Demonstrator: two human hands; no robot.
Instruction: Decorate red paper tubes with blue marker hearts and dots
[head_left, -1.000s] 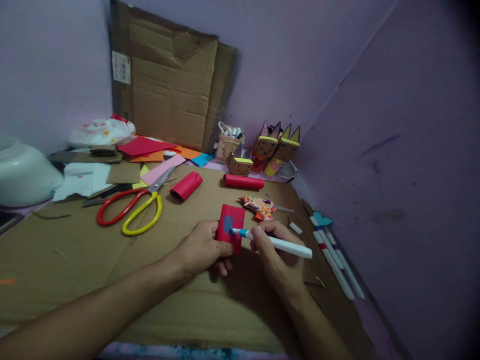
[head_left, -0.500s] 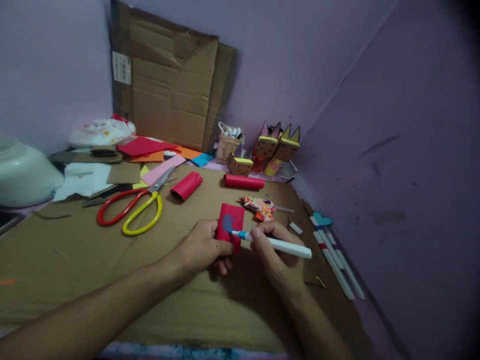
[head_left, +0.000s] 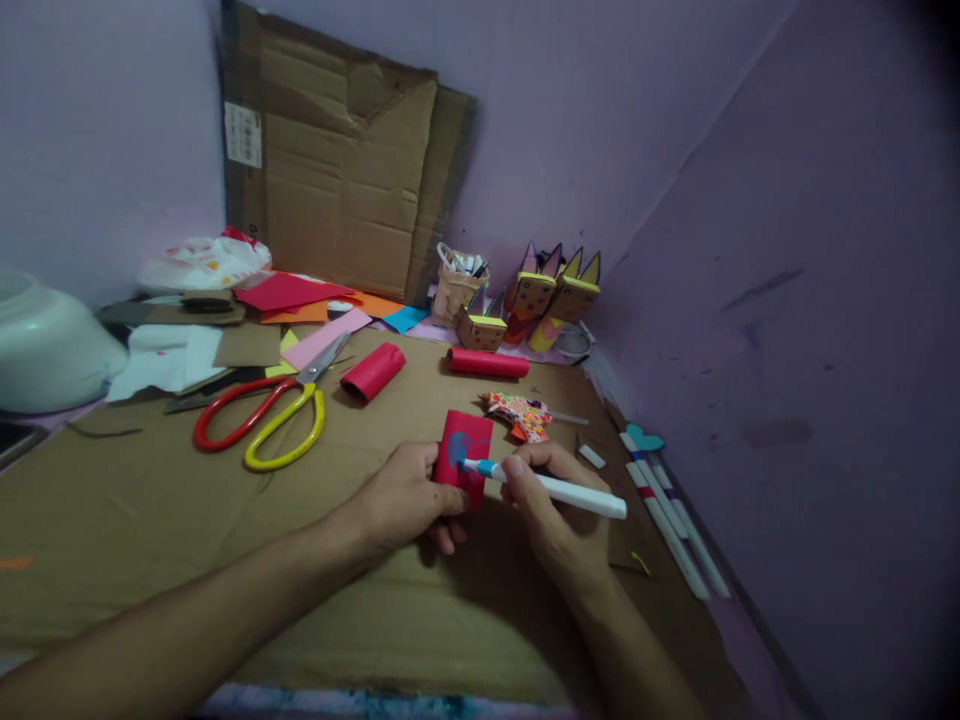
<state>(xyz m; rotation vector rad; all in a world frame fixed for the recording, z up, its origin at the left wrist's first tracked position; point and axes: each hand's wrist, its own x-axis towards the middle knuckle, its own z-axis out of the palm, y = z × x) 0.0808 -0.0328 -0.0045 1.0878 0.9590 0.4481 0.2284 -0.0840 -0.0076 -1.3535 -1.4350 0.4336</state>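
My left hand (head_left: 405,497) grips a small red paper roll (head_left: 465,452) that stands on the brown cardboard sheet (head_left: 150,510). A blue patch is drawn on the roll's front. My right hand (head_left: 551,510) pinches a white marker (head_left: 570,491) with a blue tip, and the tip touches the blue patch. Both hands are closed around what they hold.
Red-and-yellow scissors (head_left: 259,415) lie to the left, with two red paper rolls (head_left: 373,371) (head_left: 487,363) beyond. A patterned origami piece (head_left: 521,415), paper figures (head_left: 551,292), a small basket (head_left: 457,285), coloured paper sheets (head_left: 300,300), several pens (head_left: 671,520) by the wall, a white bowl (head_left: 45,345).
The marker tip has shifted slightly over the blue patch on the roll. Both hands stay in nearly the same place.
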